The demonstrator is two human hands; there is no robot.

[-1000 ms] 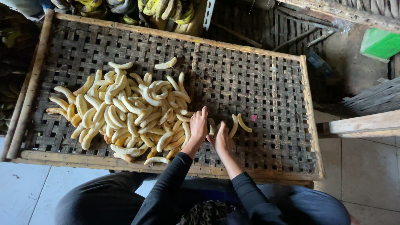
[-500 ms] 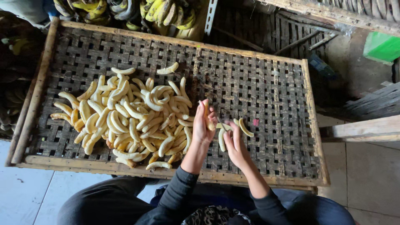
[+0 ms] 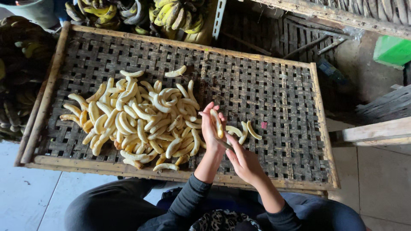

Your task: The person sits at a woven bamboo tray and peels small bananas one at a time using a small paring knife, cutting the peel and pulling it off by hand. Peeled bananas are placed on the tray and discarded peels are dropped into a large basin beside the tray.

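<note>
The left hand (image 3: 212, 128) is raised over the woven tray (image 3: 274, 94), palm turned toward the camera, with its fingers curled loosely around a peeled banana (image 3: 217, 123). The banana lies lengthwise in the palm, pale yellow, short and slightly curved, one end pointing up past the fingertips. The right hand (image 3: 243, 161) sits just below and to the right, fingers pressed together around a thin dark blade-like tool (image 3: 222, 143) whose tip meets the lower end of the held banana; how firmly the tool is pinched cannot be told.

Just right of the hands, three peeled bananas (image 3: 243, 130) lie side by side on the tray, apart from the main lot. To the left, a heap of peeled bananas (image 3: 141, 122) covers the middle-left part of the tray, the pieces overlapping in all directions, some creamy, some darker yellow with brownish ends. One single piece (image 3: 176, 72) lies alone above the heap.

The tray is a flat lattice of dark split strips in a light wooden frame, resting at a slight slant. Beyond its far edge hang bunches of unpeeled bananas (image 3: 175, 15), green to yellow. The person wears dark long sleeves (image 3: 188, 201) and sits at the tray's near edge.
</note>
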